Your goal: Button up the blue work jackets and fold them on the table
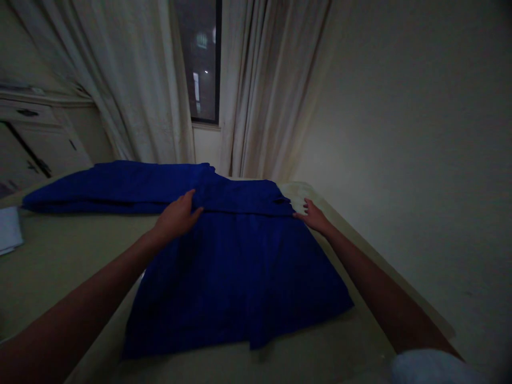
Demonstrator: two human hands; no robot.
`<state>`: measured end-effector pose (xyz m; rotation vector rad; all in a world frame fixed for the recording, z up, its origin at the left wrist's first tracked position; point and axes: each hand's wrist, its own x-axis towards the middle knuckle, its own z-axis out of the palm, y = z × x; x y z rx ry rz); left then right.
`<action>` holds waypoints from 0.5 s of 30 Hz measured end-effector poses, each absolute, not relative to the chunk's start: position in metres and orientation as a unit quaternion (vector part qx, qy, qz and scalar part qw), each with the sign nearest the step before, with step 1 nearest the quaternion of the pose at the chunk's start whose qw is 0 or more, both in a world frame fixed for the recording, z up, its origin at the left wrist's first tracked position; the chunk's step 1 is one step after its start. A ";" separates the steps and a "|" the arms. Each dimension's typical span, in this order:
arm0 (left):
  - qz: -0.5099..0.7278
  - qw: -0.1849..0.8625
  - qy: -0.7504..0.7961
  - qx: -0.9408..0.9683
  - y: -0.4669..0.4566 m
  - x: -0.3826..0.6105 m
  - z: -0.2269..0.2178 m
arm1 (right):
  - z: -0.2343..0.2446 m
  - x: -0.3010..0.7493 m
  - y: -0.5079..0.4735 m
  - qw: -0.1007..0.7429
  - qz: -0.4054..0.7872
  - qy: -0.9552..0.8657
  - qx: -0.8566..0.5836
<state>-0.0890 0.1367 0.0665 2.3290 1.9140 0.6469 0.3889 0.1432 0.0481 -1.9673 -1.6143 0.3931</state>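
A deep blue garment point(232, 266), which looks like a long-sleeved coat or shirt, lies spread on the bed. Its hem points toward me, and a fold runs across its upper part. A long flat section, perhaps a sleeve, stretches off to the left. On the cloth near that fold rests my left hand point(178, 214), palm down with thumb and fingers apart. My right hand point(314, 215) is at the garment's right edge, thumb touching the fold's end and the other fingers spread past the cloth. Dim light hides buttons and seams.
The pale bed cover point(80, 250) extends under the garment. A white folded cloth point(10, 229) lies at its left edge. Long curtains point(144, 80) flank a dark window point(202, 64) behind. A wall point(420, 133) borders the right side, and a cabinet point(52, 133) stands far left.
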 end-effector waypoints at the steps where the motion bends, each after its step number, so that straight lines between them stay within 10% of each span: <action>1: 0.174 0.029 0.614 0.769 0.108 -0.097 0.054 | 0.038 0.392 0.117 0.255 0.147 -0.606 -0.739; 8: 0.207 0.166 0.685 0.678 -0.059 -0.156 -0.016 | 0.000 0.422 -0.047 0.208 0.121 -0.571 -0.785; 15: 0.350 0.353 0.650 0.575 -0.117 -0.144 0.012 | 0.034 0.408 -0.111 0.354 0.309 -0.485 -0.738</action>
